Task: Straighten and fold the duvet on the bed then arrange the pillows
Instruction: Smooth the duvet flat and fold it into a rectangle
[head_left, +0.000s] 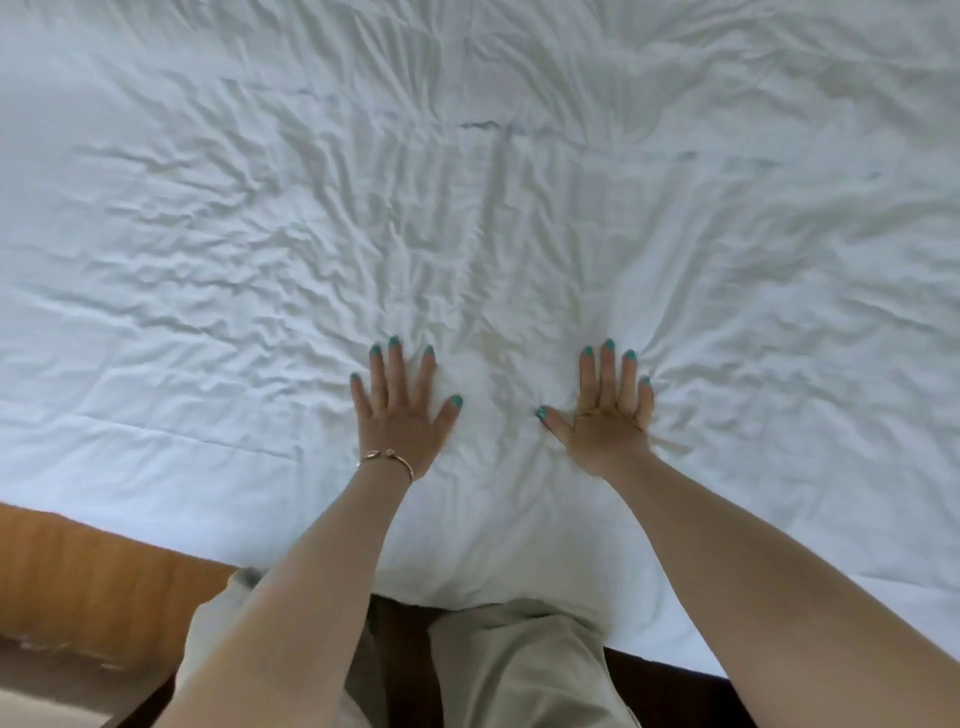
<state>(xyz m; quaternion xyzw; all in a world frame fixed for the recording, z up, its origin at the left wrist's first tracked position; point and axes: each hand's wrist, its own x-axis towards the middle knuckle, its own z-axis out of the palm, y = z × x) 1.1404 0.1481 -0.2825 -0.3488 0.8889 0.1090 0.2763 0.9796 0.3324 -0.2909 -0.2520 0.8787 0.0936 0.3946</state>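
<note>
The soft, light, creased duvet (519, 208) is pressed flat near the bed's near edge by the left hand (402, 410) and right hand (605, 415), fingers straight and spread; it is probably best gripped along that edge.

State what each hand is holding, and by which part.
Nothing is held. The left hand and right hand lie flat, fingers spread, pressing on the white duvet.

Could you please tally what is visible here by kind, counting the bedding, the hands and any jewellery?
White duvet: 1
Hands pressed flat on it: 2, left hand and right hand
Bracelet on the left wrist: 1
Total: 4
</note>
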